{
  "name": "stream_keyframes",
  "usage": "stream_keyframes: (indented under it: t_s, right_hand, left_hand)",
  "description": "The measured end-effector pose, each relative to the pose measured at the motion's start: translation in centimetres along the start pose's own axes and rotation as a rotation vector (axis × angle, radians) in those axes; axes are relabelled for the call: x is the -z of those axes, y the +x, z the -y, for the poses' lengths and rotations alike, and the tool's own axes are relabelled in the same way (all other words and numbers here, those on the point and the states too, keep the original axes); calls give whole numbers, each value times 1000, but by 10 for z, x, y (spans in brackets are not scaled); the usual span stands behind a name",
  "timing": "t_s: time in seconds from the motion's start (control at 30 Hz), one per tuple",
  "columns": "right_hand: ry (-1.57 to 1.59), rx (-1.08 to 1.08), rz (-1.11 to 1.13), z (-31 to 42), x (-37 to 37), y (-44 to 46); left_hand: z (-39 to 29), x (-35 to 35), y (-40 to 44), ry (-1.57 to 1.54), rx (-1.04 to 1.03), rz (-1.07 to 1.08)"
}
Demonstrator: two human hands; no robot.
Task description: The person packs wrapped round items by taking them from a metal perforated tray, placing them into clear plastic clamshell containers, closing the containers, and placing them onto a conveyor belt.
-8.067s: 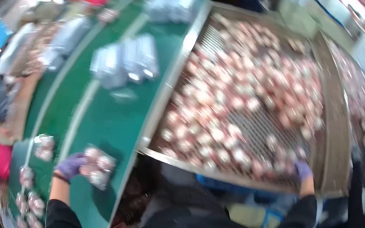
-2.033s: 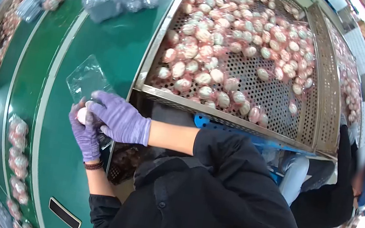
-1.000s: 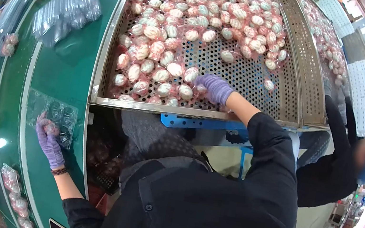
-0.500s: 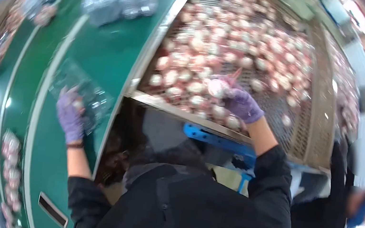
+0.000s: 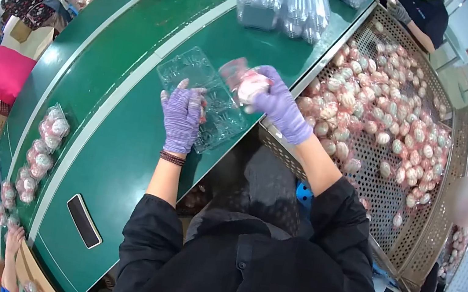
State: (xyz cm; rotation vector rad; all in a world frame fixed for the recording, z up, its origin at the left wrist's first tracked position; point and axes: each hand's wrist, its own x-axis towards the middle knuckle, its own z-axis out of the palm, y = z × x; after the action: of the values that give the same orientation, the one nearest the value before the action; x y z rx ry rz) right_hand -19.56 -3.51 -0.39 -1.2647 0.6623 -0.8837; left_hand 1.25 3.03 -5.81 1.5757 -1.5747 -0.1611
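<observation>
A clear plastic egg carton (image 5: 223,120) lies unfolded on the green conveyor belt. My left hand (image 5: 182,116), in a purple glove, is over its left part, fingers bent. By the thumb side shows a bit of a reddish wrapped egg (image 5: 203,111), mostly hidden by the hand. My right hand (image 5: 284,106), also gloved, grips a white egg in red-printed film (image 5: 251,89) above the carton's right side. The film's loose end sticks out to the upper left. Many wrapped eggs (image 5: 402,121) lie in the perforated metal bin (image 5: 389,197) at the right.
Stacks of clear cartons (image 5: 282,7) stand farther up the belt (image 5: 120,158). A phone (image 5: 84,221) lies near the belt's front edge. Filled cartons (image 5: 41,154) line the far lane. Co-workers are nearby: a pink top (image 5: 5,77) at left and a dark shirt (image 5: 426,17) at the back.
My right hand has moved left from the bin to above the carton, carrying a wrapped egg. My left hand and the carton appear nearer the bin. The view has turned and become sharper.
</observation>
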Motion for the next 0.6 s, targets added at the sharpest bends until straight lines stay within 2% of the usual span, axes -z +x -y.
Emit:
stream_keyframes:
  t_s: [0.03,0.1,0.13,0.17,0.23,0.27,0.33,0.43,0.5,0.53,0.6]
  right_hand:
    - [-666,228,-45,-7,1,13]
    - [-1016,38,78,27,-11,14]
    - [-1028,-29,125,27,-13,20]
    - [-1127,53,159,31,-15,24]
    - [-1356,188,240,31,-15,34]
    - [-1410,162,319,35,-19,39]
    - [-1494,147,429,44,-34,44]
    - [-1872,184,562,25,-69,52]
    - [-1776,57,494,8,-88,65]
    - [-1820,137,537,8,-84,64]
    - [-1656,271,537,11,-57,61]
  left_hand:
    - [0,-2,-1,0,4,-4]
    - [-2,-3,-2,-38,62,-72]
    - [-2,1,-1,-95,135,20]
    - [-3,4,-1,-145,213,108]
    - [-1,1,-1,-38,133,62]
    - [-2,2,-1,63,80,47]
    - [0,0,-2,65,76,38]
    - [-3,-5,-1,59,80,9]
    - [-2,-5,0,55,85,-8]
    - [-1,-6,-1,64,87,-12]
    - [-5,-4,0,53,113,8]
